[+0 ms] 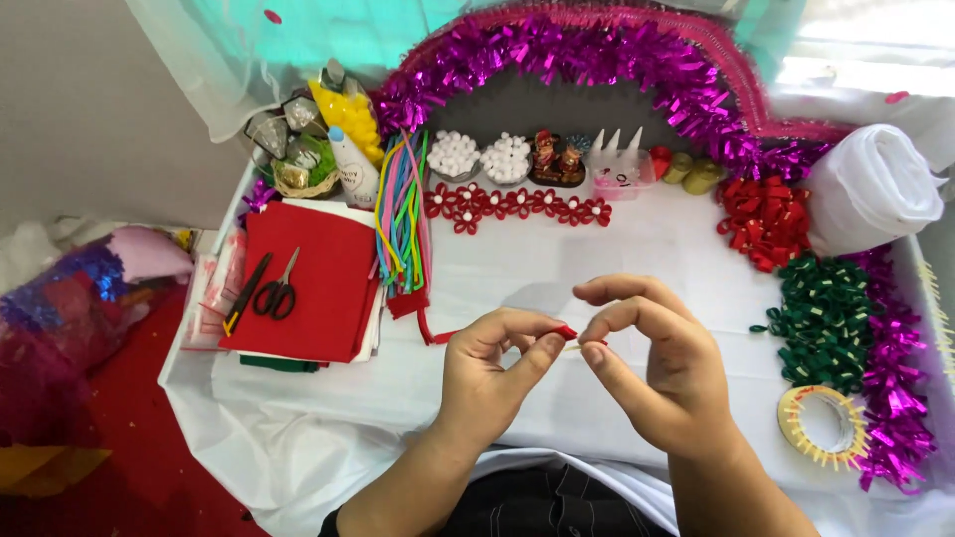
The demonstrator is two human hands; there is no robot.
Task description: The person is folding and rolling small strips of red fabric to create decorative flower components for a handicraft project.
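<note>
Two hands are brought together over the near middle of the white-covered table (617, 249), and a small red piece (567, 332) is pinched between them. The left hand (492, 373) is closed on the red piece with thumb and forefinger; the right hand (662, 368) is closed on a thin pale stick (587, 345), which runs between both sets of fingertips. By the look of it, the red piece is being fitted or wrapped onto the stick, and a steady pinch with a small turn of the fingertips would be called for. Little of the red piece is shown: a small, bright red bit, mostly hidden by the fingers; its material cannot be told.

Further left, a stack of red felt sheets (313, 278) is seen, with black-handled scissors (277, 293) laid on it and a bundle of coloured cords (403, 214) just beside it. On the far side, a row of red flowers (517, 204) and bowls of white balls (477, 157) are set under a magenta tinsel arch (597, 50). To the right, red bows (764, 221), green bows (824, 318) and a tape roll (822, 426) are placed.
</note>
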